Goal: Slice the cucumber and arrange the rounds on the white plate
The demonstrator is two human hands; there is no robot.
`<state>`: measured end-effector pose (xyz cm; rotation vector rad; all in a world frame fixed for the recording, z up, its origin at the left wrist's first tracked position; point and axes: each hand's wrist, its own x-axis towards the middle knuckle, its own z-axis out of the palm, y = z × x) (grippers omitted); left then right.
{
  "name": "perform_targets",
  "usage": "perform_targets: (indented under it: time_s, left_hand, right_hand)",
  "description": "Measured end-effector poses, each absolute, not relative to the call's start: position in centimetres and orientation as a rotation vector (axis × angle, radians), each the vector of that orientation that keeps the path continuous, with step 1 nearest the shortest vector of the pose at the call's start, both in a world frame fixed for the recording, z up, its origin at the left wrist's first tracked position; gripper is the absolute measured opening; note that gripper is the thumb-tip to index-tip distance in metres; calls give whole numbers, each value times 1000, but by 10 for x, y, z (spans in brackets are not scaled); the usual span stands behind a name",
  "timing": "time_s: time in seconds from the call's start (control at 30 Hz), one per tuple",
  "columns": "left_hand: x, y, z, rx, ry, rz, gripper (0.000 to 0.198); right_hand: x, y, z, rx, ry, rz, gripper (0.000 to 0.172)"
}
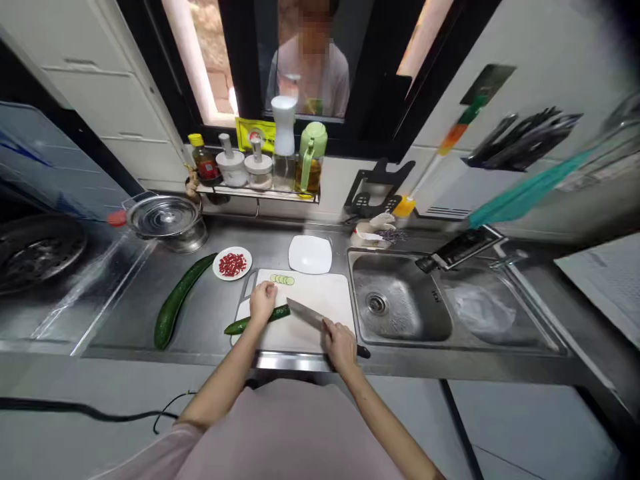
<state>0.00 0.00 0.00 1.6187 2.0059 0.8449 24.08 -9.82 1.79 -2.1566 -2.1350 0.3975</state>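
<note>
Right now, my cutting board (327, 290) is reaching almost to the front edge of the counter (210, 327), and its right side is running just beside the sink (410, 293). Bare white surface is stretching from the slices (282, 280) to that side, leaving room for my blade. The cucumber (280, 312) is lying across the board's left half, glossy dark green, its cut end facing right. My right hand (341, 343) is clamping firmly on the knife (307, 313), whose tip is hovering by that end. My left hand (263, 303) is curling over toward the slices; I cannot tell whether its fingers are pinching anything. I'm counting two cucumbers, the larger cucumber (181, 303) resting left of the board; one knife; roughly five pale slices; and two plates, the round plate (217, 267) holding red pieces (232, 265), the square plate (310, 255) sitting beyond the board.
</note>
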Motion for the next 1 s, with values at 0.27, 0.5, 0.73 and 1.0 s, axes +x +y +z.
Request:
perform_targets:
  time_s: [0.27,0.5,0.73,1.0]
  left_hand:
    - [-9,-50,-2,2067,1751,594,25]
    - [-12,-62,-1,2157,1722,383,36]
    - [-16,-60,-5,2201,1728,295,38]
    - [-17,-59,2,2212,1687,226,35]
  right_hand:
    - [232,-90,22,-2169,-1822,669,40]
    - [225,-85,28,-2243,-1787,760,41]
    - [215,-84,33,-2328,-1920,786,36]
    - [200,-88,44,-2266,-2111,823,35]
